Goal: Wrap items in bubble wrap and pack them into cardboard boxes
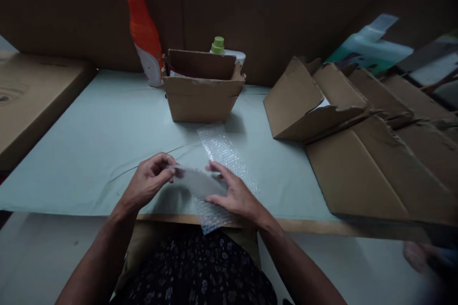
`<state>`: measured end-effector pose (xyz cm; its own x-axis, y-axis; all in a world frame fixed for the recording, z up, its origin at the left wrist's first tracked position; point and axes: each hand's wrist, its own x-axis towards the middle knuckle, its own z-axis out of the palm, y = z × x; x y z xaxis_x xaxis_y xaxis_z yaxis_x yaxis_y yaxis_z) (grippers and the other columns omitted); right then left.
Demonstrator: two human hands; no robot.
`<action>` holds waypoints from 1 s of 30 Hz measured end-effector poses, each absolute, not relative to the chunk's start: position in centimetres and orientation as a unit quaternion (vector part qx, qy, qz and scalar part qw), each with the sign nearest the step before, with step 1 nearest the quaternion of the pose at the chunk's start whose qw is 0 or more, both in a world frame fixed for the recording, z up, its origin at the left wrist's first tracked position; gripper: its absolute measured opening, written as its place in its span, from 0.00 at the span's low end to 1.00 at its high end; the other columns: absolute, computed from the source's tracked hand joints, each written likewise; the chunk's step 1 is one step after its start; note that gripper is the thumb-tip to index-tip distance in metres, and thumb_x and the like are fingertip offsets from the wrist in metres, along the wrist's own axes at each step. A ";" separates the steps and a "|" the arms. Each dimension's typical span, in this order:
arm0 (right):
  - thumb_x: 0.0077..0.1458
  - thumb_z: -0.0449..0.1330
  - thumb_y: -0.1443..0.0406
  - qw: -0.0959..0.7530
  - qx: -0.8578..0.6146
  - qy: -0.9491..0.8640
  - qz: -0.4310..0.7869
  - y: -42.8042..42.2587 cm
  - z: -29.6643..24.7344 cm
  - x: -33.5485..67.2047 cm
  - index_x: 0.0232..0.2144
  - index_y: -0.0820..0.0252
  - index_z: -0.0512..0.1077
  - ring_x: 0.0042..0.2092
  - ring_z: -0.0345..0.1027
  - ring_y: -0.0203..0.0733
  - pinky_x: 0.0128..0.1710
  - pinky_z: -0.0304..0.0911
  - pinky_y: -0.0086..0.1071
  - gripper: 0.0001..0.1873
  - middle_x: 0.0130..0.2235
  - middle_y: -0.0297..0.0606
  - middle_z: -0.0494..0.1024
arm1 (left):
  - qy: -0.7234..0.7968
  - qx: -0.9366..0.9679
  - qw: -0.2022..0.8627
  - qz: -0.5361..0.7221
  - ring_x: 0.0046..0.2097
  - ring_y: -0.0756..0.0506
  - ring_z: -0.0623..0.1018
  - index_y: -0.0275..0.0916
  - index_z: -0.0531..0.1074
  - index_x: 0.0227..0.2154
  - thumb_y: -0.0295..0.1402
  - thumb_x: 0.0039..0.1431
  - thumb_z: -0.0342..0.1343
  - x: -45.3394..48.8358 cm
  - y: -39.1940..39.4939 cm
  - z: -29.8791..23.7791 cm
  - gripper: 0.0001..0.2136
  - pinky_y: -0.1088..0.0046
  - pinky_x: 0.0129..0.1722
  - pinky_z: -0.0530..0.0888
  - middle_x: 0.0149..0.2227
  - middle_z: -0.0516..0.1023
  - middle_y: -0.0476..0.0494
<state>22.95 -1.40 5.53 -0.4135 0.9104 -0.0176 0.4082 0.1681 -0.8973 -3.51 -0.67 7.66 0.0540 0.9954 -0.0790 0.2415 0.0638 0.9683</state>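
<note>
A strip of bubble wrap [223, 152] lies on the pale table cover [89, 143], running from the near edge toward a small open cardboard box [202, 93]. My left hand [148, 182] pinches the edge of a grey, blurred flat piece [198, 182] held over the wrap. My right hand [234, 193] rests with fingers spread flat on that piece and the bubble wrap beneath it.
An orange bottle [143, 33] and a green-capped white bottle [222, 48] stand behind the small box. Flattened and half-folded cardboard boxes [358, 133] fill the right side. A large brown carton [32, 95] sits at the left. A blurred hand [417, 255] of another person shows at lower right.
</note>
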 end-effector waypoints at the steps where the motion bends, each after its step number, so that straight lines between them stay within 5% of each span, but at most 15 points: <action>1: 0.52 0.68 0.62 0.263 -0.453 -0.703 0.481 -1.8 5.5 22.5 0.56 0.56 0.72 0.52 0.74 0.47 0.53 0.68 0.40 0.28 0.52 0.40 0.80 | 0.552 0.533 0.477 0.429 0.27 0.49 0.74 0.40 0.72 0.30 0.38 0.55 0.60 -3.6 -1.0 8.2 0.07 0.72 0.29 0.72 0.28 0.78 0.47; 3: 0.56 0.64 0.62 0.254 -0.456 -0.675 0.521 -2.5 5.4 22.5 0.44 0.58 0.77 0.42 0.76 0.43 0.45 0.70 0.36 0.13 0.41 0.36 0.82 | 0.558 0.515 0.464 0.456 0.25 0.50 0.73 0.40 0.72 0.30 0.38 0.53 0.62 -3.4 -0.9 9.0 0.08 0.73 0.26 0.71 0.26 0.77 0.48; 5: 0.57 0.62 0.61 0.289 -0.485 -0.643 0.517 -3.1 5.2 23.9 0.39 0.58 0.77 0.40 0.76 0.42 0.42 0.70 0.35 0.09 0.38 0.36 0.82 | 0.566 0.536 0.435 0.450 0.26 0.50 0.72 0.39 0.73 0.30 0.38 0.53 0.63 -2.7 0.1 9.2 0.08 0.74 0.26 0.70 0.26 0.76 0.49; 9: 0.56 0.62 0.57 0.339 -0.580 -0.589 0.449 -4.3 4.1 28.1 0.47 0.58 0.74 0.38 0.76 0.43 0.39 0.71 0.34 0.18 0.39 0.37 0.82 | 0.572 0.642 0.361 0.360 0.30 0.49 0.74 0.38 0.73 0.31 0.34 0.57 0.56 0.9 4.1 8.0 0.05 0.74 0.31 0.71 0.29 0.76 0.48; 16: 0.59 0.58 0.56 0.265 -0.691 -0.619 0.263 -4.8 1.8 30.7 0.59 0.58 0.68 0.31 0.75 0.45 0.33 0.68 0.36 0.28 0.30 0.34 0.78 | 0.600 0.730 0.271 0.183 0.38 0.44 0.79 0.40 0.76 0.44 0.26 0.55 0.56 7.0 9.9 4.3 0.13 0.69 0.39 0.72 0.36 0.82 0.45; 26: 0.64 0.56 0.60 0.228 -0.624 -0.739 0.112 -4.8 1.7 33.2 0.54 0.55 0.72 0.38 0.77 0.49 0.38 0.72 0.41 0.18 0.40 0.43 0.81 | 0.617 0.755 0.198 0.097 0.50 0.37 0.78 0.43 0.74 0.53 0.27 0.60 0.52 7.4 9.4 2.4 0.19 0.62 0.46 0.73 0.52 0.80 0.39; 30: 0.59 0.54 0.72 0.169 -0.498 -0.847 0.081 -5.4 3.6 34.6 0.55 0.53 0.72 0.56 0.71 0.53 0.50 0.70 0.47 0.23 0.58 0.47 0.75 | 0.610 0.762 0.197 0.087 0.52 0.35 0.77 0.44 0.73 0.55 0.26 0.60 0.51 7.4 9.5 2.4 0.21 0.60 0.46 0.73 0.53 0.79 0.37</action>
<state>34.62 -5.40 3.60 -0.4463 0.8712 0.2047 0.8165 0.4900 -0.3053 7.39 9.46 2.38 0.2397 0.9649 -0.1074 0.8962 -0.1774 0.4065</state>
